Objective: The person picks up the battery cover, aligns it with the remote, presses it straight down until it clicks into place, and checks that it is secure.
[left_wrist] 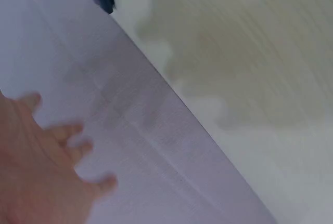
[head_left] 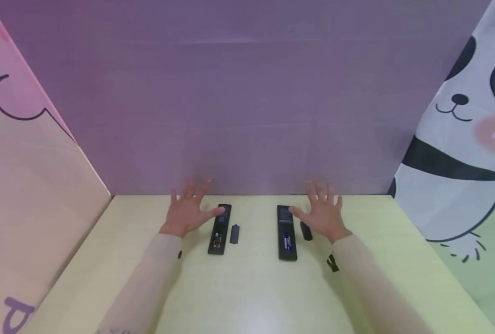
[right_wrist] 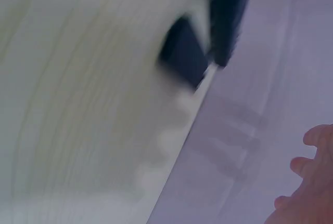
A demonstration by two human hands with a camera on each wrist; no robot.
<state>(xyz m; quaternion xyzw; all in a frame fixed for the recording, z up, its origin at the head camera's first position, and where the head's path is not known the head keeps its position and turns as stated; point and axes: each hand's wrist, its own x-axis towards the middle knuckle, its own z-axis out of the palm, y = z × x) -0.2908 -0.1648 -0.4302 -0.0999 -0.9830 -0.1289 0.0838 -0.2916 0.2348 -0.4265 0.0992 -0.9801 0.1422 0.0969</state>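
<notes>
My left hand (head_left: 187,214) is spread with straight fingers, its thumb overlapping the top end of a black remote control (head_left: 222,227). Batteries (head_left: 217,240) show in that remote's uncovered compartment, and a dark battery cover (head_left: 234,234) lies just to its right. On the other side my right hand (head_left: 324,215) is likewise spread, thumb at the top corner of a second black remote control (head_left: 286,229). Blue-and-silver batteries (head_left: 287,241) sit in this one, its battery cover (head_left: 306,231) lying beside it under the hand. Neither hand grips anything.
Both remotes lie on a pale wood-grain table (head_left: 251,287). A purple cloth wall (head_left: 247,116) rises at the table's back edge. Side panels stand left and right, the right one printed with a panda (head_left: 452,190). A small black piece (head_left: 333,263) shows beside the right sleeve.
</notes>
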